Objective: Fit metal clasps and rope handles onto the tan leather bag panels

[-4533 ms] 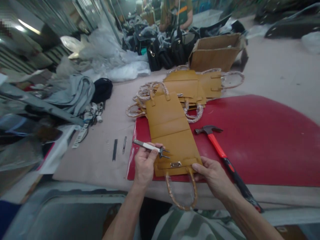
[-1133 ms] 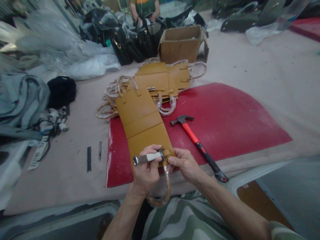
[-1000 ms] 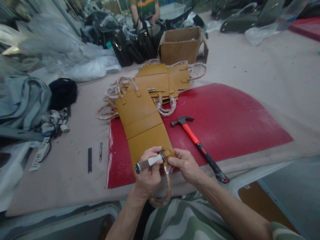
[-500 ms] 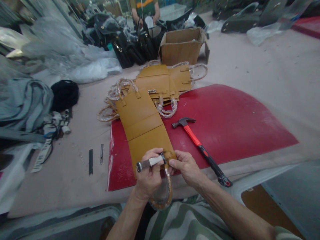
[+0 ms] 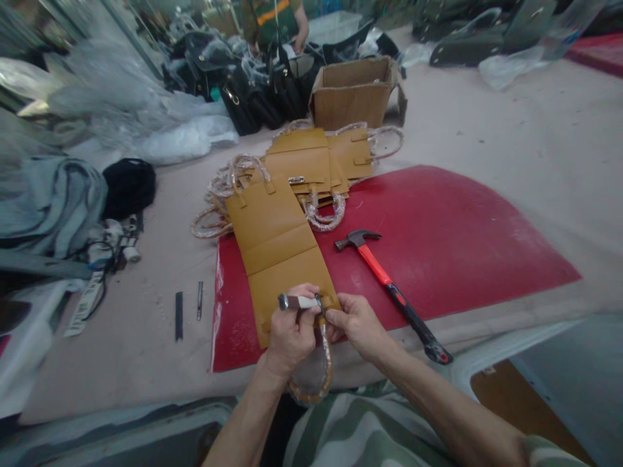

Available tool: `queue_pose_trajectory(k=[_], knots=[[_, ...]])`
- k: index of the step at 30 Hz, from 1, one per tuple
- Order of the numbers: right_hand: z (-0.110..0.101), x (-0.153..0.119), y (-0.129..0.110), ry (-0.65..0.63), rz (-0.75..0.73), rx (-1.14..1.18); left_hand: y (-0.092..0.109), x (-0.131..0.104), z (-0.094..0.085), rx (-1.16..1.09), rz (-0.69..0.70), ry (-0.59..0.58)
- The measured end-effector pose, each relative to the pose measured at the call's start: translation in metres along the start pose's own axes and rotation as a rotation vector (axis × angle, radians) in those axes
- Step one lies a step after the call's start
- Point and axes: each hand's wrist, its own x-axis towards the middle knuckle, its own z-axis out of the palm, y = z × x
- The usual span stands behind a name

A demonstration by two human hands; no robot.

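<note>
My left hand (image 5: 291,334) is closed around a metal punch (image 5: 298,302) with a pale band round its shaft. The tool is tilted, and its tip meets the handle tab near the close edge of a mustard leather bag panel (image 5: 282,243). My right hand (image 5: 357,324) pinches that panel's near right corner beside the tip. A plastic-wrapped handle (image 5: 327,366) loops from this edge toward my body. To the right lies a claw hammer (image 5: 389,285) with a red and black grip, apart from both hands.
Beneath the panel is a red board (image 5: 452,240). More mustard bag panels (image 5: 316,159) are piled beyond it, before a cardboard box (image 5: 353,97). At left lie a dark flat strip (image 5: 179,316) and a slim metal rod (image 5: 200,300). Another person (image 5: 277,26) stands across the table.
The punch's upper end has swung right and up, toward the panel, with my left hand turning along. My right hand keeps its pinch, shifted very slightly left.
</note>
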Motion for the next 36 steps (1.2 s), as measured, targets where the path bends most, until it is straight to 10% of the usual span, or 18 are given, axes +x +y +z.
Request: queue_pose_trajectory(k=[10, 19, 29, 36], knots=[[-0.040, -0.009, -0.036, 0.128, -0.144, -0.726, -0.011, -0.011, 0.010, 0.073, 0.034, -0.142], [-0.089, -0.028, -0.036, 0.487, -0.113, -1.367, -0.007, -0.014, 0.014, 0.081, -0.035, -0.133], [-0.094, -0.012, -0.031, 0.424, -0.057, -1.082, -0.008, -0.015, 0.015, 0.110, 0.013, -0.097], [-0.103, -0.002, -0.031, 0.249, 0.062, -0.437, -0.008, -0.015, 0.014, 0.057, -0.042, -0.127]])
